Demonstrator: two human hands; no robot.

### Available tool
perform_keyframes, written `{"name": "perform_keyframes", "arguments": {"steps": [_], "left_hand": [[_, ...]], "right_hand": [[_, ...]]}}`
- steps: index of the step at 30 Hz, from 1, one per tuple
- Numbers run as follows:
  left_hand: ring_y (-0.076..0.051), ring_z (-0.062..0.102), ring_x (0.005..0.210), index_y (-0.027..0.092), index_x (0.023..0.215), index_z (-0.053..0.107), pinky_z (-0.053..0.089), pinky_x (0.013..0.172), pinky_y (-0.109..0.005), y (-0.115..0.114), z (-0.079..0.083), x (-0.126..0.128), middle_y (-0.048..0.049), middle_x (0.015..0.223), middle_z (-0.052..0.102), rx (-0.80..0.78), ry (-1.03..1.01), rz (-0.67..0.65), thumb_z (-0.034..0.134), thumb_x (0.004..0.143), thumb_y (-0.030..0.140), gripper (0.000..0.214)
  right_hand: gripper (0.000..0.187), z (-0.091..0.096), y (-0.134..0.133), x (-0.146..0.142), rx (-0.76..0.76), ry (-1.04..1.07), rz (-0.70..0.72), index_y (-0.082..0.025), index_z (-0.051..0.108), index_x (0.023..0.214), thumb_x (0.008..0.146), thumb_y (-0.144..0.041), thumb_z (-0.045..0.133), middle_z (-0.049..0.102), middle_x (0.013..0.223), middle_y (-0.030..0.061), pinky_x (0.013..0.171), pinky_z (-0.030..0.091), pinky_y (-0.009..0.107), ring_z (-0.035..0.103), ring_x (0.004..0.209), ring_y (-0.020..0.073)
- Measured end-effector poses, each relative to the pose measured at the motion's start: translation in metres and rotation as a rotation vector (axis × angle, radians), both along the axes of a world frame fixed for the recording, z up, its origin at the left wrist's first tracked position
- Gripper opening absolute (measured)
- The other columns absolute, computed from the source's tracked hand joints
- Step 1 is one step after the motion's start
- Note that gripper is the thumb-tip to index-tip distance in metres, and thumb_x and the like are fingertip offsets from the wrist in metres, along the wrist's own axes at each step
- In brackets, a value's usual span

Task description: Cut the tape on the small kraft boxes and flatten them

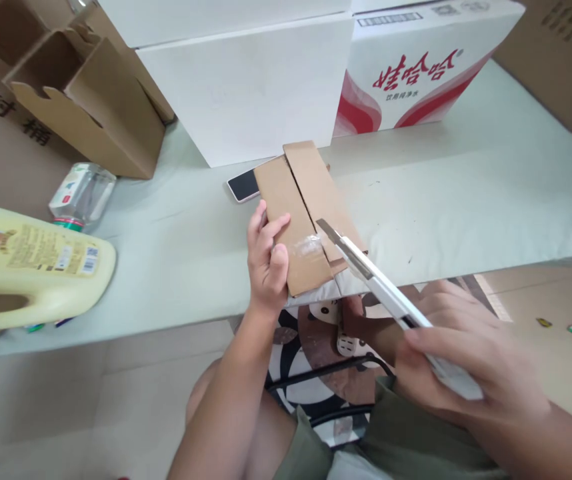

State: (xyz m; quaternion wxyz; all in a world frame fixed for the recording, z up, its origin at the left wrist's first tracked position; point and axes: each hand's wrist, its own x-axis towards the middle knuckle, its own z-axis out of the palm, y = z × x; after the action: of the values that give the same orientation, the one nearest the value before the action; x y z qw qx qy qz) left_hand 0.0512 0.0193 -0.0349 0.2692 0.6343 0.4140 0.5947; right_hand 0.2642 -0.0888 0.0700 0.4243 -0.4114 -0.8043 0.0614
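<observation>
A small brown cardboard box [293, 230] lies at the front edge of the table, with a dark seam between its flaps. Clear tape [308, 245] crosses part of the near flap. My left hand [269, 257] grips the box along its left side, fingers bent over the top. In my right hand [466, 353] is a white utility knife [391, 290] with its blade out. The blade's tip points at the seam; whether it touches the cardboard I cannot tell. Behind the box a phone [243, 186] lies partly covered.
White cartons [251, 93] and a red-printed carton [406, 73] stand at the back. On the left are an open cardboard box [126, 113], a clear bottle [83, 193] lying on its side and a large yellow jug [41, 267]. The table's front edge [176, 330] runs below.
</observation>
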Motion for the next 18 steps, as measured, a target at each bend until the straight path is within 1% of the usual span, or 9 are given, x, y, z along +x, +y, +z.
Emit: {"name": "perform_keyframes", "arguments": {"steps": [2,5,9,12,16,18], "left_hand": [[-0.033,0.035,0.159,0.030,0.128,0.072,0.030,0.132,-0.053,0.000,-0.001,0.003,-0.0061,0.162,0.049,0.017,-0.002,0.004,0.047,0.103,0.058,0.045],[-0.034,0.037,0.158,0.030,0.129,0.071,0.031,0.131,-0.054,0.001,-0.002,0.003,-0.0060,0.162,0.049,0.028,0.003,-0.002,0.046,0.104,0.057,0.045],[-0.034,0.038,0.158,0.033,0.131,0.071,0.031,0.131,-0.054,0.002,-0.003,0.001,-0.0044,0.163,0.048,0.049,-0.015,-0.031,0.047,0.104,0.054,0.041],[-0.034,0.038,0.157,0.033,0.130,0.071,0.031,0.131,-0.054,0.002,-0.004,0.001,-0.0043,0.162,0.049,0.046,-0.003,-0.005,0.047,0.103,0.057,0.043],[-0.034,0.038,0.157,0.031,0.130,0.071,0.031,0.130,-0.054,0.003,-0.005,0.001,-0.0055,0.162,0.049,0.047,0.022,0.011,0.045,0.103,0.060,0.047],[-0.034,0.038,0.158,0.030,0.131,0.070,0.031,0.130,-0.054,0.004,-0.006,0.001,-0.0064,0.163,0.047,0.055,0.024,-0.003,0.044,0.104,0.059,0.047]], "right_hand": [[0.034,0.001,0.002,-0.005,0.056,-0.023,-0.005,-0.025,0.060,0.105,0.081,0.000,0.064,0.052,0.063,-0.0054,0.051,0.044,0.031,0.048,0.054,0.0126],[0.034,-0.003,0.007,-0.007,0.083,-0.007,-0.011,-0.024,0.063,0.105,0.081,0.000,0.066,0.053,0.062,-0.0048,0.050,0.041,0.031,0.048,0.052,0.0130],[0.026,-0.010,0.009,-0.002,0.126,-0.032,0.118,-0.024,0.068,0.107,0.085,-0.010,0.070,0.058,0.061,-0.0045,0.049,0.042,0.033,0.052,0.050,0.0139],[0.023,-0.015,0.008,-0.003,0.124,-0.036,0.198,-0.023,0.071,0.110,0.088,-0.015,0.071,0.057,0.060,-0.0048,0.049,0.043,0.033,0.055,0.051,0.0139],[0.022,-0.026,0.008,-0.015,0.170,0.035,0.221,-0.020,0.071,0.113,0.092,-0.015,0.065,0.051,0.057,-0.0067,0.049,0.041,0.031,0.051,0.049,0.0120],[0.025,-0.029,0.007,-0.019,0.161,0.038,0.215,-0.018,0.070,0.117,0.093,-0.014,0.064,0.053,0.058,-0.0063,0.050,0.042,0.031,0.051,0.051,0.0118]]}}
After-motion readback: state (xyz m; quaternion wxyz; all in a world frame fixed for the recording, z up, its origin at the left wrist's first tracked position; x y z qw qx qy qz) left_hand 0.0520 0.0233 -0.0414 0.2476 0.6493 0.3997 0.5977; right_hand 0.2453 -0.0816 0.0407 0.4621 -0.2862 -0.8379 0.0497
